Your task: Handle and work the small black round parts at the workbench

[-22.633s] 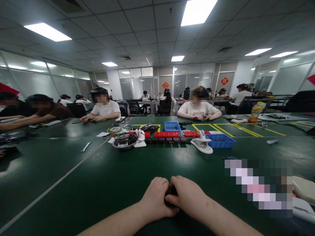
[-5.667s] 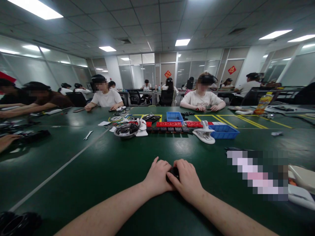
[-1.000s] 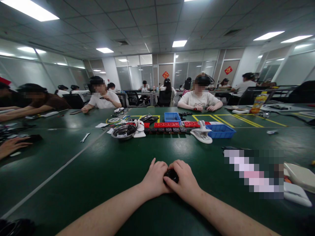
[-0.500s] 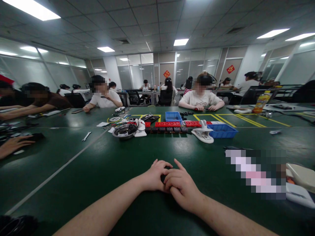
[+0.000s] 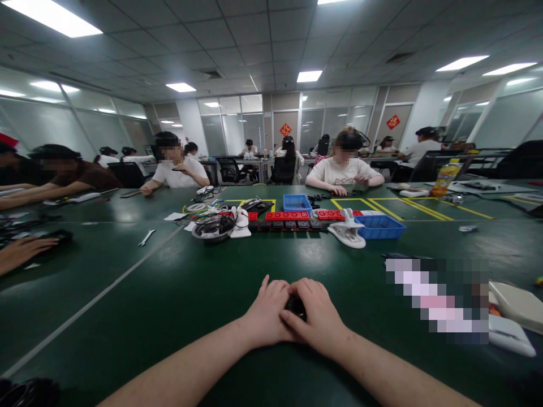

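Both of my hands meet low over the green table, closed around a small black, rounded, glossy object [image 5: 297, 307]. My left hand [image 5: 268, 312] cups it from the left, with one finger sticking up. From the right, my right hand [image 5: 320, 312] curves over it, its thumb pointing left along the near side and its fingertips touching my left hand. Most of the black object is hidden by the fingers, so its exact kind cannot be made out.
Ahead lie a metal bowl of cables [image 5: 212, 229], red power strips [image 5: 288, 216], a white clip base [image 5: 348, 230] and a blue bin [image 5: 382, 226]. A wrench [image 5: 146, 238] lies left. White cases [image 5: 511, 334] sit right; black coils [image 5: 29, 391] lie near left. People sit around.
My right hand has closed down, its raised index finger now bent over the black object. More of that object shows between my hands. The person opposite has raised one hand.
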`<action>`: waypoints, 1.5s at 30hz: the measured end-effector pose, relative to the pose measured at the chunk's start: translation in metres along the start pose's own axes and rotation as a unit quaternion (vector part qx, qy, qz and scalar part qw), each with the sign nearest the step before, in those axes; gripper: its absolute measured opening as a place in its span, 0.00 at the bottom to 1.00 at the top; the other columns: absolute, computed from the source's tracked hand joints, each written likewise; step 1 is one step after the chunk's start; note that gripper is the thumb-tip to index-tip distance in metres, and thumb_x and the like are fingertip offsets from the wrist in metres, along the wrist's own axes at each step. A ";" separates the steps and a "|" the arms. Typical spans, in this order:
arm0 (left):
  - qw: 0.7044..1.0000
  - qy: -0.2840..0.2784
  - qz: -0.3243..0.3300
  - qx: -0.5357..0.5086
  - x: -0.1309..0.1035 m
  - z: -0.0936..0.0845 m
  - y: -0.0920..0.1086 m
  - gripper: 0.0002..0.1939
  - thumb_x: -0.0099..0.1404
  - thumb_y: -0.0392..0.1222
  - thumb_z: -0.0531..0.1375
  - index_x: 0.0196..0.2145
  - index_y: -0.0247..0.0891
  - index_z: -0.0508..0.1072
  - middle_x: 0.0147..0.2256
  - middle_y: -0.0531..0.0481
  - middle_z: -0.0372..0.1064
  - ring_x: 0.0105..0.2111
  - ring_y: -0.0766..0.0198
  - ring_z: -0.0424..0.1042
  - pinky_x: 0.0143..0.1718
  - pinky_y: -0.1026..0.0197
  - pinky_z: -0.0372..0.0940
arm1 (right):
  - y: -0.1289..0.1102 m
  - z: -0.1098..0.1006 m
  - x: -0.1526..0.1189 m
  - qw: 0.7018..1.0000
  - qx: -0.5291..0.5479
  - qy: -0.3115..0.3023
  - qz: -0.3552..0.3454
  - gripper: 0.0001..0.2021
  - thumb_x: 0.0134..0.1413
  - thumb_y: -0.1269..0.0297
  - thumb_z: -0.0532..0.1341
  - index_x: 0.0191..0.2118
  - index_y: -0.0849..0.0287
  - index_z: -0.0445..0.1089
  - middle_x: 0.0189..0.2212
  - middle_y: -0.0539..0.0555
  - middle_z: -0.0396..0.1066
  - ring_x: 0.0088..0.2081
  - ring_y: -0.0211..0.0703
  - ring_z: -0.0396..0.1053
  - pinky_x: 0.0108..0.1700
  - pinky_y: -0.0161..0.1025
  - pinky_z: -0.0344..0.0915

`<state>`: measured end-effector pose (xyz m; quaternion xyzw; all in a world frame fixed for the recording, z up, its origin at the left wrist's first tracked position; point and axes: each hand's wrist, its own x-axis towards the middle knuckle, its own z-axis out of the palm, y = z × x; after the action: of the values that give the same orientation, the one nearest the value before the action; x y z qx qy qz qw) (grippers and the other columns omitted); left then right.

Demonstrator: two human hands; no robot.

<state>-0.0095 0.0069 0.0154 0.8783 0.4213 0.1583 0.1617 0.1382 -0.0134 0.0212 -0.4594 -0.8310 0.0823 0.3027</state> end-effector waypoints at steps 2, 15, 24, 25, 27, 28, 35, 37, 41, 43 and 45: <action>1.000 0.012 -0.009 0.008 0.000 0.003 0.002 0.32 0.45 0.55 0.63 0.46 0.39 0.62 0.42 0.46 0.63 0.46 0.52 0.61 0.57 0.40 0.37 | 0.000 0.001 0.002 1.000 -0.010 -0.004 0.028 0.09 0.47 0.61 0.59 0.33 0.59 0.62 0.31 0.54 0.64 0.35 0.46 0.61 0.40 0.46 0.59; 0.999 0.047 -0.020 0.019 0.002 0.005 0.000 0.21 0.48 0.50 0.63 0.38 0.39 0.66 0.35 0.51 0.64 0.40 0.56 0.64 0.56 0.43 0.43 | 0.005 0.004 0.003 0.998 -0.012 0.038 0.051 0.07 0.46 0.63 0.59 0.31 0.59 0.62 0.29 0.52 0.64 0.34 0.45 0.61 0.38 0.44 0.58; 0.996 0.003 0.086 -0.040 0.006 -0.002 -0.020 0.19 0.44 0.44 0.66 0.35 0.39 0.69 0.36 0.52 0.62 0.38 0.59 0.62 0.42 0.59 0.59 | 0.002 -0.003 -0.001 0.992 0.078 0.044 -0.083 0.11 0.42 0.74 0.53 0.34 0.57 0.65 0.31 0.51 0.68 0.36 0.43 0.64 0.48 0.48 0.54; 0.995 -0.003 0.092 -0.042 0.006 -0.002 -0.022 0.18 0.44 0.44 0.67 0.34 0.40 0.69 0.37 0.52 0.62 0.39 0.59 0.62 0.43 0.59 0.59 | 0.001 -0.004 -0.001 0.991 0.082 0.044 -0.093 0.11 0.41 0.74 0.52 0.33 0.56 0.65 0.31 0.50 0.69 0.36 0.42 0.65 0.49 0.49 0.53; 0.994 -0.013 0.103 -0.043 0.006 -0.001 -0.024 0.17 0.43 0.44 0.67 0.32 0.40 0.70 0.38 0.53 0.62 0.41 0.58 0.61 0.45 0.58 0.57 | -0.001 -0.004 -0.003 0.989 0.087 0.041 -0.110 0.11 0.39 0.76 0.51 0.29 0.56 0.65 0.28 0.48 0.69 0.36 0.41 0.66 0.52 0.50 0.50; 0.993 -0.019 0.107 -0.041 0.006 -0.001 -0.024 0.17 0.43 0.44 0.67 0.32 0.41 0.70 0.39 0.53 0.62 0.42 0.58 0.61 0.47 0.58 0.56 | -0.003 -0.004 -0.004 0.988 0.089 0.037 -0.120 0.10 0.39 0.76 0.50 0.27 0.56 0.64 0.26 0.47 0.69 0.35 0.40 0.66 0.52 0.50 0.49; 0.992 -0.032 0.115 -0.037 0.006 -0.001 -0.024 0.20 0.43 0.42 0.67 0.36 0.43 0.71 0.42 0.53 0.62 0.45 0.55 0.61 0.49 0.56 0.55 | -0.012 -0.007 -0.008 0.980 0.092 0.014 -0.177 0.10 0.39 0.76 0.48 0.22 0.55 0.62 0.20 0.46 0.66 0.31 0.39 0.67 0.54 0.50 0.49; 0.992 -0.032 0.116 -0.037 0.005 -0.002 -0.023 0.22 0.44 0.43 0.66 0.39 0.43 0.70 0.43 0.52 0.62 0.45 0.55 0.61 0.49 0.55 0.55 | -0.011 -0.009 -0.008 0.979 0.095 0.022 -0.179 0.11 0.41 0.76 0.48 0.27 0.55 0.64 0.23 0.47 0.69 0.35 0.40 0.67 0.56 0.51 0.46; 0.992 -0.019 0.106 -0.064 0.003 -0.004 -0.020 0.35 0.43 0.46 0.66 0.50 0.43 0.61 0.48 0.49 0.60 0.48 0.54 0.59 0.55 0.48 0.47 | -0.006 -0.010 -0.007 0.986 0.076 0.038 -0.143 0.12 0.46 0.70 0.52 0.40 0.56 0.62 0.36 0.52 0.69 0.42 0.45 0.65 0.57 0.54 0.42; 0.994 -0.008 0.088 -0.068 0.003 -0.004 -0.017 0.40 0.43 0.50 0.66 0.52 0.42 0.58 0.50 0.47 0.58 0.50 0.52 0.58 0.57 0.43 0.40 | -0.002 -0.006 -0.006 0.992 0.056 0.047 -0.104 0.13 0.49 0.64 0.54 0.43 0.57 0.60 0.38 0.55 0.67 0.42 0.47 0.64 0.55 0.55 0.46; 0.996 0.004 0.069 -0.056 0.003 -0.003 -0.013 0.41 0.41 0.53 0.66 0.52 0.41 0.57 0.50 0.45 0.58 0.51 0.51 0.57 0.57 0.40 0.37 | 0.004 0.000 -0.004 0.996 0.035 0.058 -0.062 0.13 0.50 0.59 0.55 0.42 0.58 0.61 0.37 0.56 0.67 0.40 0.47 0.63 0.50 0.52 0.54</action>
<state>-0.0183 0.0172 0.0127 0.8944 0.3507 0.1955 0.1974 0.1425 -0.0149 0.0180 -0.4003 -0.8354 0.0653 0.3709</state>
